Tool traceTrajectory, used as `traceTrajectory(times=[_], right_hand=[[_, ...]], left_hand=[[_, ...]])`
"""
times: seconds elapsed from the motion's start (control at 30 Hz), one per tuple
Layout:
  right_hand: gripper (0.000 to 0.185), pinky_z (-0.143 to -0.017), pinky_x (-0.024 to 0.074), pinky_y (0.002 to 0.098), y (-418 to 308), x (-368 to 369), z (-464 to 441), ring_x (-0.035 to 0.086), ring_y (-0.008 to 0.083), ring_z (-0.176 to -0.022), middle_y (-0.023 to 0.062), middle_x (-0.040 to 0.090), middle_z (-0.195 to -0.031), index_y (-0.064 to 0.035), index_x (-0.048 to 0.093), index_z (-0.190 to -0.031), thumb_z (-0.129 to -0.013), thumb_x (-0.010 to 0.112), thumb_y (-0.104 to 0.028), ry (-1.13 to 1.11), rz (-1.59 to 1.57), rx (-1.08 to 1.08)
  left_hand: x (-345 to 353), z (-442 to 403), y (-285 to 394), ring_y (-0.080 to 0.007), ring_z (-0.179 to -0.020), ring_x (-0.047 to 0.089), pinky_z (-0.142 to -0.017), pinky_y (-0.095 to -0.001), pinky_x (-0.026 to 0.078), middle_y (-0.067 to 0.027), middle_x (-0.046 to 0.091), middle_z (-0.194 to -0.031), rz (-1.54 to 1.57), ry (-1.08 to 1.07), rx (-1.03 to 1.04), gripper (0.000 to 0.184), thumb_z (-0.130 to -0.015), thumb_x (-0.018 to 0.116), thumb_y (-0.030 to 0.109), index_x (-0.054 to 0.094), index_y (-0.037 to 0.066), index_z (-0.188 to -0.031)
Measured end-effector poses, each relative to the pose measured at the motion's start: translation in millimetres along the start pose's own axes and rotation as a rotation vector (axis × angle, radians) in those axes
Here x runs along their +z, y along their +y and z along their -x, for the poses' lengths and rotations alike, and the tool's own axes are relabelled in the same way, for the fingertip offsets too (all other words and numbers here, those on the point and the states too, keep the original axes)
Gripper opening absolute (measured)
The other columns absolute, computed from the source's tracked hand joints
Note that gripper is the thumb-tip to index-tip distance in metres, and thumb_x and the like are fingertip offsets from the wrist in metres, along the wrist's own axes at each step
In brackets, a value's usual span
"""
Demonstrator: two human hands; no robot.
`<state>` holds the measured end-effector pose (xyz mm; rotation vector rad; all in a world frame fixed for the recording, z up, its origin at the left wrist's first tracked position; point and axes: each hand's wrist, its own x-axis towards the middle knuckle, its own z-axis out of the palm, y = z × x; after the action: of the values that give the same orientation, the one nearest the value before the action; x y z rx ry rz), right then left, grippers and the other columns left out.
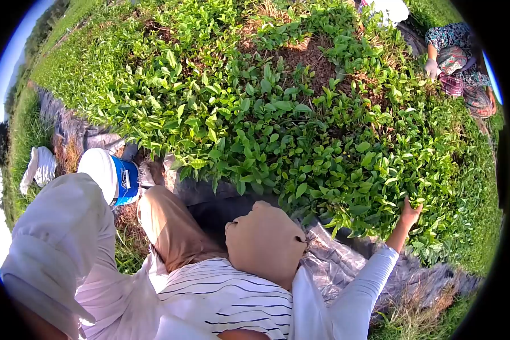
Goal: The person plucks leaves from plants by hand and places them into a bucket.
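Note:
My right hand (411,213) reaches out to the right, at the near edge of the leafy green bushes (277,119). Its thumb and a finger show apart among the leaves, while the other fingers are partly hidden; I make out nothing held in it. My left arm, in a loose white sleeve (56,226), is bent sharply back toward the camera at the lower left. The left hand itself lies outside the picture.
Beside my left knee stands a white bucket with a blue label (124,180). Behind it lies a white sack (39,167). Dark ground sheeting (345,260) borders the bushes. At the upper right, another person in patterned clothes (456,59) has a gloved hand near the leaves.

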<state>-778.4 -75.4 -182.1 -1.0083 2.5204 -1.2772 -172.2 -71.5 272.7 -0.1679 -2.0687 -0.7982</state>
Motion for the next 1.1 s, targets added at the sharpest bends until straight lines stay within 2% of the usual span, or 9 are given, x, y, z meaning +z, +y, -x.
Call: traceTrajectory(times=[0.1,0.17,0.37,0.53,0.57,0.7,0.9,1.03,1.1], right_hand=[[0.041,-0.069,0.0480,0.0286,13.7,15.1,-16.7,0.060,0.0164,-0.079,0.0092,0.065,-0.096,-0.0005,0.056,-0.112,-0.079,0.071,-0.021,-0.094,-0.253,0.353],[0.025,-0.060,0.0472,0.0276,6.7,12.1,20.2,0.058,0.0140,-0.068,0.0065,0.064,-0.087,-0.0040,0.059,-0.103,-0.080,0.067,-0.012,-0.198,-0.858,0.549],[0.033,-0.051,0.0435,0.0274,-136.4,-53.4,227.7,0.052,0.0127,-0.057,0.0041,0.058,-0.083,-0.0100,0.054,-0.108,-0.078,0.064,0.002,-0.641,-0.949,0.767],[0.036,-0.053,0.0431,0.0224,-87.9,-69.0,263.5,0.052,0.0105,-0.061,0.0018,0.059,-0.084,-0.0070,0.057,-0.113,-0.079,0.066,-0.002,-0.412,-1.031,0.857],[0.033,-0.052,0.0428,0.0217,-78.8,-72.2,255.2,0.053,0.0100,-0.062,0.0018,0.060,-0.084,-0.0070,0.058,-0.112,-0.080,0.065,-0.002,-0.285,-1.007,0.866],[0.030,-0.060,0.0468,0.0214,-54.4,-78.1,184.2,0.055,0.0089,-0.065,0.0034,0.063,-0.089,-0.0045,0.060,-0.111,-0.082,0.062,0.002,-0.037,-0.926,0.540],[0.038,-0.064,0.0453,0.0216,-30.6,-35.8,100.5,0.056,0.0091,-0.069,0.0046,0.063,-0.098,-0.0068,0.055,-0.119,-0.082,0.062,0.001,-0.106,-0.120,-0.235],[0.028,-0.055,0.0438,0.0250,-56.2,-37.1,160.3,0.054,0.0127,-0.061,0.0032,0.061,-0.091,-0.0070,0.056,-0.104,-0.079,0.067,-0.002,-0.438,-0.829,0.565],[0.028,-0.051,0.0416,0.0244,-101.2,-54.8,215.7,0.052,0.0110,-0.057,0.0009,0.060,-0.087,-0.0071,0.056,-0.104,-0.079,0.068,-0.005,-0.551,-0.916,0.637]], left_hand=[[0.5,-5.4,1.5,-0.0417,-0.127,0.035,-0.103,-0.0541,0.032,-0.0291,0.029,-0.140,-0.003,-0.007,0.009,0.090,-0.077,0.045,0.073,0.028,0.013,-0.142],[-1.9,-7.8,4.2,-0.0416,-0.127,0.036,-0.103,-0.0540,0.032,-0.0290,0.030,-0.140,0.000,-0.008,0.007,0.090,-0.077,0.044,0.073,0.029,0.013,-0.142],[-19.1,-8.4,-2.1,-0.0413,-0.127,0.036,-0.102,-0.0540,0.033,-0.0285,0.030,-0.140,0.040,0.041,-0.022,0.089,-0.078,0.043,0.073,0.030,0.012,-0.142],[-19.2,77.1,-54.0,-0.0411,-0.127,0.036,-0.102,-0.0539,0.033,-0.0282,0.031,-0.140,0.099,0.217,-0.325,0.089,-0.078,0.042,0.073,0.031,0.012,-0.141],[-11.9,107.9,-70.1,-0.0391,-0.113,0.051,-0.096,-0.0494,0.041,-0.0270,0.045,-0.128,0.109,0.210,-0.437,0.087,-0.082,0.042,0.070,0.038,0.000,-0.133],[44.3,209.3,-83.3,-0.0305,-0.099,0.061,-0.092,-0.0412,0.045,-0.0187,0.061,-0.109,0.217,0.472,-1.042,0.056,-0.092,0.049,0.044,0.052,-0.005,-0.119],[78.1,269.9,-78.8,-0.0260,-0.097,0.062,-0.090,-0.0353,0.046,-0.0169,0.062,-0.108,0.285,0.595,-1.317,0.037,-0.097,0.045,0.024,0.052,-0.005,-0.119],[78.6,279.2,-70.4,-0.0256,-0.097,0.062,-0.089,-0.0345,0.047,-0.0166,0.062,-0.106,0.263,0.625,-1.375,0.036,-0.097,0.045,0.023,0.052,-0.005,-0.119],[79.2,286.9,-69.6,-0.0255,-0.096,0.062,-0.089,-0.0344,0.047,-0.0166,0.062,-0.106,0.255,0.669,-1.408,0.036,-0.097,0.045,0.023,0.052,-0.005,-0.119]])
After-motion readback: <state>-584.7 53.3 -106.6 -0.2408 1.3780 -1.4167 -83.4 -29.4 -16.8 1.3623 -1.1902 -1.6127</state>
